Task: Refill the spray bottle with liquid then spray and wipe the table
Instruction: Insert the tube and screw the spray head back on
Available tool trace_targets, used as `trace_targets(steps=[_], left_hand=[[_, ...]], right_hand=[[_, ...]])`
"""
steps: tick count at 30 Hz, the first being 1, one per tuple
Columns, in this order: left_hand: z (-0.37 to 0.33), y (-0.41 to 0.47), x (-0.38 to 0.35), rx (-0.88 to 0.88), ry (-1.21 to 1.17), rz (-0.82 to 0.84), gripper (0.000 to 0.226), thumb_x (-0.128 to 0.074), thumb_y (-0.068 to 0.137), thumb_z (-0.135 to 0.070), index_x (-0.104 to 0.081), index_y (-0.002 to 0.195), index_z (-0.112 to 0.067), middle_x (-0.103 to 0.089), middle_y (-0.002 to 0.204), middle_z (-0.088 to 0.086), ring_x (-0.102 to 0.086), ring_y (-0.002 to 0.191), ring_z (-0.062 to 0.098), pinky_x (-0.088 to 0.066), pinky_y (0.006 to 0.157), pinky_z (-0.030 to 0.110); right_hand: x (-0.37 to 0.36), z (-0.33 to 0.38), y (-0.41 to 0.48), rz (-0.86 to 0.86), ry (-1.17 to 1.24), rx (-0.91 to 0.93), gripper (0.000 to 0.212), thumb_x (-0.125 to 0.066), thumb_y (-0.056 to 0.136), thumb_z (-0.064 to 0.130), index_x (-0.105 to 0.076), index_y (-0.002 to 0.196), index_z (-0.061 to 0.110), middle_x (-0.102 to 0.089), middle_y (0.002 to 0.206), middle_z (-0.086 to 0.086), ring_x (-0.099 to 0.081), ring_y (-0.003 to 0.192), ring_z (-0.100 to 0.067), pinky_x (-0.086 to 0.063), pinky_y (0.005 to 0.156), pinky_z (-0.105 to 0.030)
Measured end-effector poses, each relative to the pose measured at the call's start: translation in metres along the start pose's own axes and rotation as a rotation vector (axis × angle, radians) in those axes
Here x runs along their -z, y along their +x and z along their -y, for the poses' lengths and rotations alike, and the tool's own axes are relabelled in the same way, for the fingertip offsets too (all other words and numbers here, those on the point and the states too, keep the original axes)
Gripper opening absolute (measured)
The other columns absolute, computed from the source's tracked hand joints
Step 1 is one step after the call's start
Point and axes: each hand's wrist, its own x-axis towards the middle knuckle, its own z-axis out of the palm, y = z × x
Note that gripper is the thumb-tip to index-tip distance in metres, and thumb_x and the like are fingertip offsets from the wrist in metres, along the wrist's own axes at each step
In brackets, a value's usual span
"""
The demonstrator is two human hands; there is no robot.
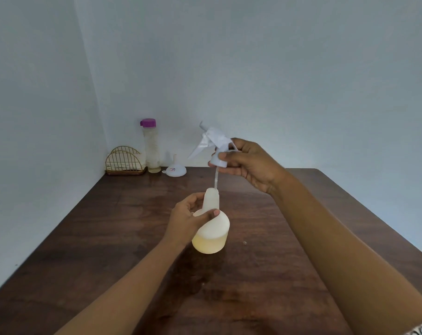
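Note:
My left hand [188,217] grips the neck of a white translucent spray bottle [212,228], held tilted above the dark wooden table [108,238]. Yellowish liquid fills its lower part. My right hand [249,163] holds the white spray head [213,146] above the bottle. Its dip tube [215,180] runs down into the bottle's open mouth, and the collar is apart from the neck. A tall clear bottle with a purple cap [151,146] stands at the far left corner, with a little liquid at its bottom. A white funnel [175,169] lies upside down beside it.
A gold wire holder with pale cloths [124,162] stands in the far left corner against the wall. Walls close the table's far and left sides. The table's right edge runs diagonally at the right. A small droplet [244,243] lies right of the bottle.

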Motion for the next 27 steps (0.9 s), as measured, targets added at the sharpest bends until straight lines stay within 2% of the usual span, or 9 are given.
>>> trace_targets(steps=[4, 8, 11, 14, 15, 19, 22, 24, 27], left_hand=[[0.005, 0.0, -0.002, 0.032, -0.032, 0.002, 0.057, -0.083, 0.068, -0.034, -0.062, 0.12, -0.023, -0.066, 0.12, -0.005, -0.059, 0.114, 0.015, -0.047, 0.1, 0.046], [0.007, 0.0, -0.003, 0.021, -0.032, 0.012, 0.075, -0.079, 0.054, -0.055, -0.061, 0.12, -0.025, -0.066, 0.118, -0.006, -0.06, 0.112, 0.016, -0.049, 0.097, 0.049], [0.008, -0.001, -0.003, 0.009, -0.032, 0.017, 0.066, -0.08, 0.058, -0.05, -0.062, 0.117, -0.025, -0.068, 0.114, -0.007, -0.061, 0.11, 0.016, -0.049, 0.097, 0.048], [0.011, 0.0, -0.002, 0.01, -0.035, 0.017, 0.043, -0.082, 0.07, -0.03, -0.064, 0.108, -0.03, -0.069, 0.109, -0.008, -0.062, 0.106, 0.014, -0.05, 0.095, 0.047], [0.012, 0.0, -0.003, 0.013, -0.036, 0.015, 0.041, -0.082, 0.07, -0.03, -0.063, 0.106, -0.033, -0.069, 0.109, -0.008, -0.062, 0.105, 0.014, -0.051, 0.095, 0.047], [0.014, -0.001, -0.004, 0.001, -0.028, 0.008, 0.053, -0.078, 0.059, -0.051, -0.063, 0.107, -0.035, -0.068, 0.111, -0.009, -0.061, 0.108, 0.015, -0.05, 0.095, 0.048], [0.015, 0.0, -0.005, -0.009, -0.008, 0.008, 0.042, -0.081, 0.068, -0.04, -0.062, 0.105, -0.037, -0.067, 0.111, -0.009, -0.06, 0.108, 0.014, -0.049, 0.096, 0.048], [0.017, 0.001, -0.005, -0.016, -0.007, 0.008, 0.037, -0.08, 0.071, -0.035, -0.062, 0.103, -0.038, -0.067, 0.11, -0.009, -0.06, 0.107, 0.014, -0.049, 0.095, 0.048], [0.017, -0.002, -0.005, -0.018, -0.013, -0.005, 0.045, -0.078, 0.064, -0.046, -0.063, 0.105, -0.034, -0.068, 0.108, -0.009, -0.061, 0.106, 0.014, -0.05, 0.094, 0.048]], right_hand=[[0.001, -0.019, 0.0, -0.038, -0.214, -0.011, 0.017, -0.064, 0.085, 0.004, -0.062, 0.099, 0.013, -0.069, 0.098, -0.003, -0.069, 0.089, -0.012, -0.056, 0.079, -0.024], [0.006, -0.029, -0.002, -0.021, -0.427, -0.004, 0.022, -0.069, 0.083, 0.014, -0.06, 0.103, 0.011, -0.068, 0.104, -0.011, -0.067, 0.097, -0.021, -0.055, 0.087, -0.032], [0.003, -0.034, -0.005, 0.044, -0.587, 0.02, 0.021, -0.07, 0.083, 0.017, -0.059, 0.1, 0.013, -0.066, 0.091, 0.0, -0.063, 0.087, -0.016, -0.05, 0.081, -0.03], [0.0, -0.042, -0.005, 0.084, -0.603, -0.004, 0.023, -0.069, 0.084, 0.017, -0.058, 0.104, 0.012, -0.065, 0.093, 0.006, -0.06, 0.088, -0.011, -0.047, 0.081, -0.027], [0.0, -0.045, -0.004, 0.092, -0.598, -0.011, 0.023, -0.068, 0.084, 0.017, -0.058, 0.104, 0.014, -0.064, 0.094, 0.007, -0.06, 0.088, -0.009, -0.047, 0.082, -0.025], [0.001, -0.043, -0.004, 0.112, -0.641, -0.004, 0.02, -0.068, 0.085, 0.019, -0.055, 0.098, 0.027, -0.063, 0.093, 0.012, -0.06, 0.089, -0.005, -0.047, 0.082, -0.023], [0.0, -0.035, -0.001, 0.145, -0.747, -0.028, 0.024, -0.069, 0.084, 0.021, -0.056, 0.104, 0.027, -0.064, 0.1, 0.005, -0.06, 0.095, -0.015, -0.048, 0.084, -0.029], [-0.003, -0.029, 0.001, 0.159, -0.859, -0.045, 0.029, -0.069, 0.083, 0.023, -0.057, 0.109, 0.022, -0.065, 0.102, 0.001, -0.059, 0.093, -0.017, -0.046, 0.079, -0.029], [-0.008, -0.023, 0.005, 0.164, -0.99, -0.051, 0.027, -0.071, 0.081, 0.029, -0.064, 0.104, 0.017, -0.063, 0.089, 0.002, -0.056, 0.079, -0.013, -0.041, 0.066, -0.023]])
